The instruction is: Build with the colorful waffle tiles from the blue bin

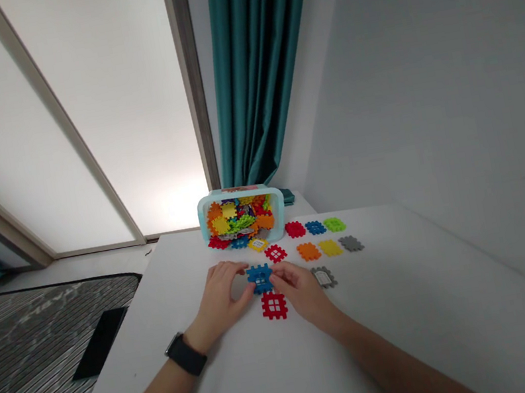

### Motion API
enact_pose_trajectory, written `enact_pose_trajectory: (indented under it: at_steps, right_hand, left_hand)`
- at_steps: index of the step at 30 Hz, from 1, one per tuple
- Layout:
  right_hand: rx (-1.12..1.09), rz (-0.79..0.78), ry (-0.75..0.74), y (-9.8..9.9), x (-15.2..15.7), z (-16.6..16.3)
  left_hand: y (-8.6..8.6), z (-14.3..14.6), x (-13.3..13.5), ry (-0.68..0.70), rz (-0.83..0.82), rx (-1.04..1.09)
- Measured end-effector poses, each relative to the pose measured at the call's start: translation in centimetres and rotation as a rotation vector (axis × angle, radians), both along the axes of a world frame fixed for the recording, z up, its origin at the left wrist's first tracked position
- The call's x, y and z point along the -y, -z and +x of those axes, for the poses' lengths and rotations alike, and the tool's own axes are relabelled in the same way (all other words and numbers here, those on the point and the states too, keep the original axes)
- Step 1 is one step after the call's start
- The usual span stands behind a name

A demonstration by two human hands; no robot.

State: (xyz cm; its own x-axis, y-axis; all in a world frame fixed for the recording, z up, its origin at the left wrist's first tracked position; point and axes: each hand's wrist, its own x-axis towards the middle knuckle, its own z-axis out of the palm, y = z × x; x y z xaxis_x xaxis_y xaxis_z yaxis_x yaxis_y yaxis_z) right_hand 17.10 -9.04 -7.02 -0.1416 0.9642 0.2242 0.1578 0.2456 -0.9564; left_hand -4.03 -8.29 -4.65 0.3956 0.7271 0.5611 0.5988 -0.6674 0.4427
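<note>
A blue square tile (259, 279) with notched edges and a small window pattern is between my two hands, over the white table. My right hand (303, 293) pinches its right edge between thumb and fingers. On the other side, my left hand (221, 294) has thumb and forefinger spread apart at the tile's left edge; the thumb tip seems to touch it. Just below the blue tile, a red window tile (274, 306) lies close against or under its lower edge; I cannot tell if they are joined. A grey frame tile (324, 277) lies right of my right hand.
Behind my hands, a pale blue tub (281, 210) lies on its side, full of mixed coloured tiles. Another red window tile (275, 253) and a yellow one (258, 245) lie before it. Red, blue, green, orange, yellow and grey tiles (351, 244) form two rows at right.
</note>
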Motion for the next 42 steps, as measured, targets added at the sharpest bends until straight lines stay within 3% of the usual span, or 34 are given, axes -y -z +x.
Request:
enact_pose_trajectory:
  at_steps: [5, 10, 13, 16, 19, 23, 42]
  right_hand:
    - [-0.180, -0.122, -0.010, 0.4, -0.3, -0.3]
    - [-0.192, -0.120, -0.013, 0.2, -0.1, -0.5]
    - [-0.119, 0.017, 0.042, 0.2, -0.1, -0.3]
    - [0.073, 0.284, 0.098, -0.2, 0.2, 0.2]
    - [0.276, 0.510, 0.057, -0.8, 0.4, 0.7]
    - [0.384, 0.636, 0.038, -1.2, 0.5, 1.0]
    - [0.381, 0.655, 0.065, -1.0, 0.4, 0.9]
  left_hand:
    - [-0.2, -0.3, 0.1, 0.009, 0.109, -0.095]
    - [-0.1, -0.5, -0.3, -0.009, 0.199, -0.145]
    - [0.2, -0.6, -0.4, -0.027, 0.191, -0.093]
    - [0.5, -0.7, -0.4, -0.052, 0.156, -0.042]
    - [0.6, -0.8, -0.5, -0.059, 0.147, -0.024]
    - [0.7, -0.8, -0.5, -0.042, 0.150, -0.013]
    - [0.5, -0.7, -0.3, -0.042, 0.123, 0.002]
